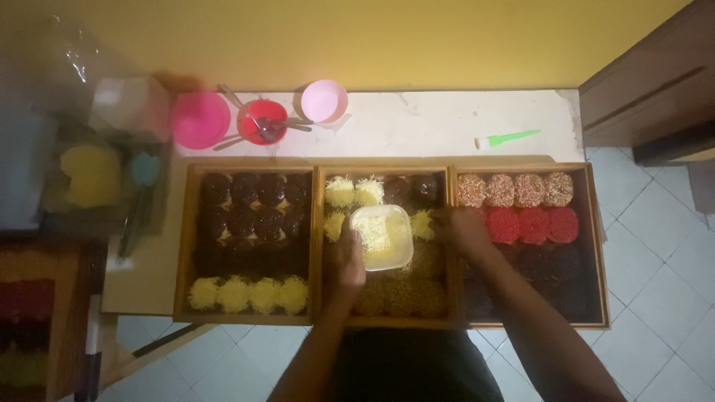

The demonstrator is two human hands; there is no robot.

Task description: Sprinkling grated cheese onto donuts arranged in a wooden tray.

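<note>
The left hand (347,262) is seen closed around the near-left edge of a small white container (381,237), which is held over the middle wooden tray (316,246). The right hand (465,227) is laid at the seam between the middle tray and the right wooden tray (599,246), just right of the container; whether its fingers are spread or curled cannot be told, as the hand is dark and blurred.

The container is a rounded rectangular tub, pale and translucent, filled with yellow shredded cheese. Its long axis is set roughly from near to far, slightly tilted, with the open mouth turned upward.

In the middle tray, cheese-topped doughnuts (341,192) are seen at the far left, chocolate-glazed ones beside them, and brownish crumb-topped ones nearest the body. The left wooden tray (181,246) is filled with dark chocolate doughnuts (257,205) and a near row topped with cheese. In the right tray, sprinkle-covered doughnuts (514,190) are placed at the far edge, with red-topped ones (533,225) just behind them.

Farther off on the white desk (417,123), a pink bowl (199,119), a red bowl (262,121) with utensils and a pale pink cup (324,100) are lined up, and a green-tipped brush (508,138) is laid to the right.
</note>
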